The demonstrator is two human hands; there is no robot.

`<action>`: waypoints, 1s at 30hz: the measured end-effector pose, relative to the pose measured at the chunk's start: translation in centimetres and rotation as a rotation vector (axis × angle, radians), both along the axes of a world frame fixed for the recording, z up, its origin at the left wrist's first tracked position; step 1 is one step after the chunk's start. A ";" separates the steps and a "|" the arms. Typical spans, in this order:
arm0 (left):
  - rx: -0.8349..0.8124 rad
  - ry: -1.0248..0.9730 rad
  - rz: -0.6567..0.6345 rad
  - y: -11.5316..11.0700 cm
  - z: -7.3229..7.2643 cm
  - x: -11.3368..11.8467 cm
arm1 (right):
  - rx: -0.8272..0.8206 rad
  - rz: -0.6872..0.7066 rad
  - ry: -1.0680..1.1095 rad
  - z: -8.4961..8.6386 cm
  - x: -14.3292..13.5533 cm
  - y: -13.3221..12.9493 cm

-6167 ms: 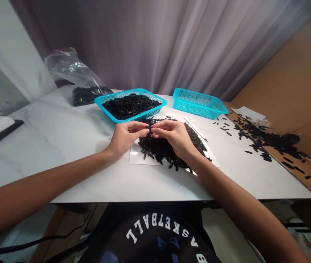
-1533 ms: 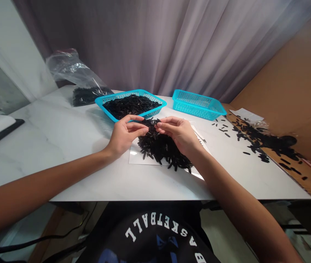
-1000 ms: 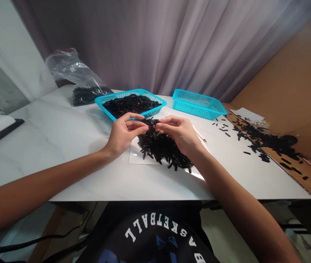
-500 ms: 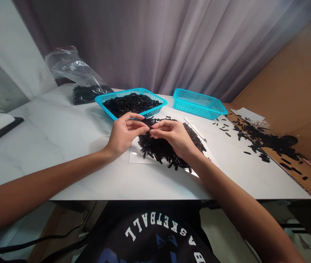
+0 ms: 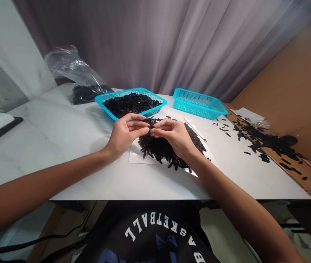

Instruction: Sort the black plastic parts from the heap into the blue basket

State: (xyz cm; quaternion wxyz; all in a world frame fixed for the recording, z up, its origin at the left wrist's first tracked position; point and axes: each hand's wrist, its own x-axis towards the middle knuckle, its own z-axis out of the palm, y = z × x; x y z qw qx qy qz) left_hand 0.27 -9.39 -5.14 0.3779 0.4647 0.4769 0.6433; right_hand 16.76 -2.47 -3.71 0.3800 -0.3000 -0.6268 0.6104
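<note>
Barely shifted since half a second back: right hand [image 5: 173, 134] nudged slightly toward left hand [image 5: 124, 133], fingertips now meeting. Both hovered above pile of black pieces [image 5: 169, 146] on clear sheet [image 5: 136, 156] on worktop [image 5: 62, 146]. Fingers curled, pinched together on one small black piece [image 5: 150, 127] between them, other fingers loosely bent. Forearms stretched forward, wrists low. Filled teal basket [image 5: 110, 99] just behind, second teal basket [image 5: 199, 104] farther right.
</note>
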 end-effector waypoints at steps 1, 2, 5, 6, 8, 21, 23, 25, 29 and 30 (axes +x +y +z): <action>-0.005 0.009 0.000 0.0 0.0 0.0 | 0.004 -0.004 -0.001 0.0 0.0 0.0; -0.007 0.018 0.002 0.0 0.0 0.0 | 0.005 -0.008 -0.001 -0.1 0.0 0.0; -0.005 0.029 0.014 0.0 0.0 0.0 | -0.003 -0.007 0.013 -0.2 -0.1 0.0; -0.005 0.027 0.018 0.0 0.0 -0.1 | -0.006 -0.003 0.018 -0.2 -0.2 -0.1; -0.009 0.017 0.020 0.0 -0.1 -0.1 | -0.007 0.000 0.017 -0.1 -0.2 -0.1; 0.017 0.010 0.003 0.3 -0.5 -0.2 | 0.066 -0.030 -0.034 -0.5 -0.1 0.1; 0.017 0.015 -0.002 0.3 -0.5 -0.3 | 0.106 -0.040 -0.048 -0.5 -0.1 0.1; 0.018 0.021 -0.002 0.3 -0.5 -0.2 | 0.135 -0.045 -0.052 -0.6 -0.1 0.1; 0.022 0.026 -0.001 0.3 -0.5 -0.2 | 0.164 -0.053 -0.042 -0.7 -0.1 0.2; 0.023 0.024 0.001 0.3 -0.4 -0.2 | 0.169 -0.055 -0.039 -0.8 -0.1 0.2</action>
